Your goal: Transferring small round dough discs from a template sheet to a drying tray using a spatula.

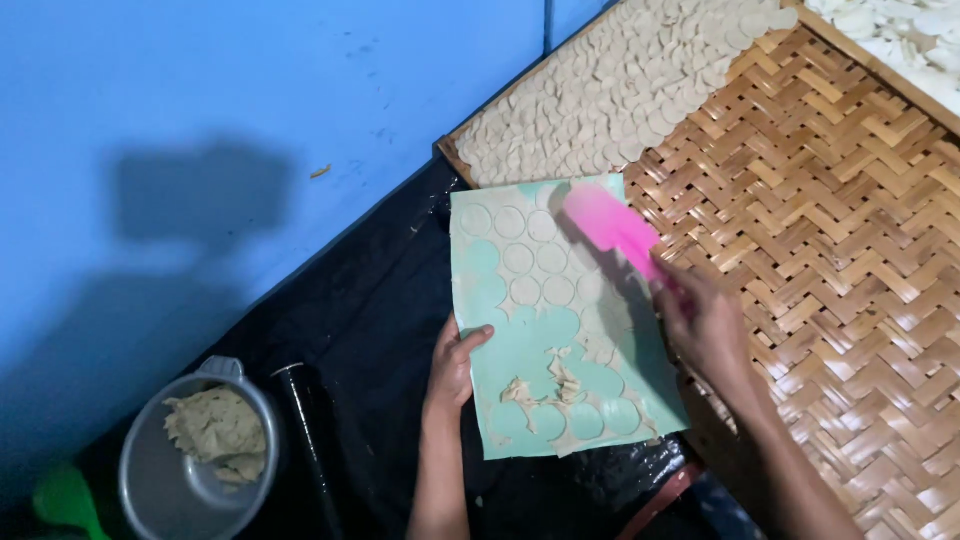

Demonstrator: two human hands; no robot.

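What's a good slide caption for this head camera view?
Left hand steadies a green sheet of cut dough rounds while right hand works a pink spatula over it.

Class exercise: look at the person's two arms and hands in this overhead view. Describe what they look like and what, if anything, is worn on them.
Both forearms are bare up to the frame's lower edge: no sleeves show. The left hand and right hand wear no gloves. No rings, watch or bracelets can be made out, though the dim light leaves small details uncertain. The fingers look slim.
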